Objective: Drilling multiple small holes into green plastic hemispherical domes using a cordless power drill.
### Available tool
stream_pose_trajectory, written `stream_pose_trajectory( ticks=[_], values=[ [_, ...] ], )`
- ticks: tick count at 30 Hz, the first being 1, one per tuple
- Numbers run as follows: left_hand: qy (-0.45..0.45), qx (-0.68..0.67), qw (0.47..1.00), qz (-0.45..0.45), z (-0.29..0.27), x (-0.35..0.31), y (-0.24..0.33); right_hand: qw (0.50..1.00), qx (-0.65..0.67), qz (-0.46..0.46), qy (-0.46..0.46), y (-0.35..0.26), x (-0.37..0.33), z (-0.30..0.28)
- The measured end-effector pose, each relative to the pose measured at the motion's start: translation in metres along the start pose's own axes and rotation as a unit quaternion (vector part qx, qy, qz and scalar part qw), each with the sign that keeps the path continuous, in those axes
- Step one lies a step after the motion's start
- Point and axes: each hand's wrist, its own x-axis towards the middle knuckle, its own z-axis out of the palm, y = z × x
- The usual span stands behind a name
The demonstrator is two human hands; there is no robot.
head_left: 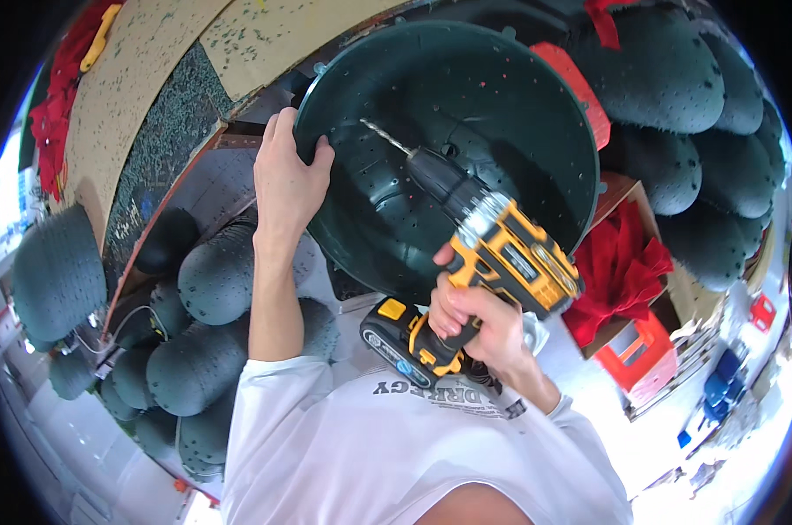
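A large round dark green plastic tub [518, 83] faces me with its open side, small holes dotting its inner wall. My left hand [289, 171] grips its left rim, fingers over the outside and thumb on the inside. In my right hand [483, 319] is a yellow and black cordless drill [509, 254], my fingers wrapped round its handle. Its long bit [384, 135] points up and left, in front of the tub's interior. Whether the tip touches the plastic I cannot tell. The battery [400, 341] sits close to my shirt.
Nested stacks of dark green tubs stand at the right [667, 79] and lower left [203, 350]. A worktop [142, 96] strewn with green shavings lies upper left. Red cloth [628, 267] fills a cardboard box at right, beside an orange-red plastic crate [641, 354].
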Motion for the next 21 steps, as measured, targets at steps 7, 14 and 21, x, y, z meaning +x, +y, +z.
stream_pose_trajectory(
  ticks=[7, 14, 21],
  values=[
    [-0.003, -0.008, 0.999, -0.031, 0.004, -0.003, 0.002, 0.997, 0.064, 0.030, 0.004, 0.012, 0.031, -0.005],
    [0.004, -0.014, 0.999, -0.037, 0.005, -0.004, 0.000, 0.998, 0.033, 0.046, 0.005, 0.017, 0.035, -0.004],
    [-0.002, 0.000, 0.999, -0.033, 0.003, -0.005, -0.006, 0.998, 0.030, 0.049, 0.015, 0.016, 0.035, 0.002]
  ],
)
